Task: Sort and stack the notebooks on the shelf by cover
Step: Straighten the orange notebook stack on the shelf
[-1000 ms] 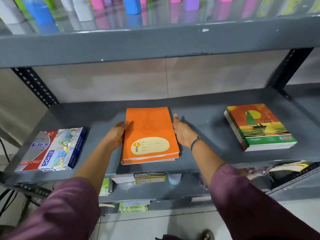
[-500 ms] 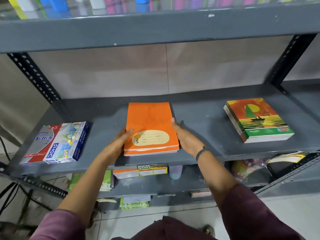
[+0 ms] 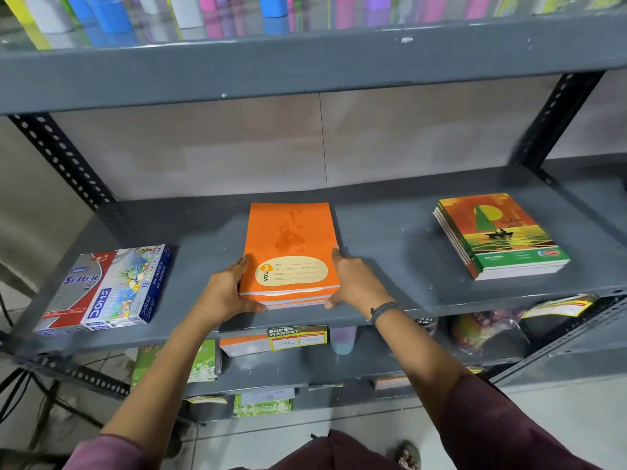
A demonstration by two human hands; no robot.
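A stack of orange notebooks (image 3: 291,239) with a cream label lies in the middle of the grey shelf (image 3: 383,232). My left hand (image 3: 225,290) presses against the stack's left side near the front corner. My right hand (image 3: 353,283) grips the right front corner, fingers under the edge. Both hands hold the stack between them. A second stack of notebooks (image 3: 498,235), with a sailboat and sunset cover, lies apart on the right of the same shelf.
Boxes of pastels (image 3: 108,286) lie at the shelf's left end. Coloured bottles (image 3: 101,11) stand on the shelf above. The lower shelf holds more notebooks (image 3: 244,344), a price tag (image 3: 298,337) and packets (image 3: 559,307). Slotted uprights (image 3: 61,157) frame both sides.
Both hands slid from the stack's middle sides toward its front corners. The orange stack stays in about the same place on the shelf.
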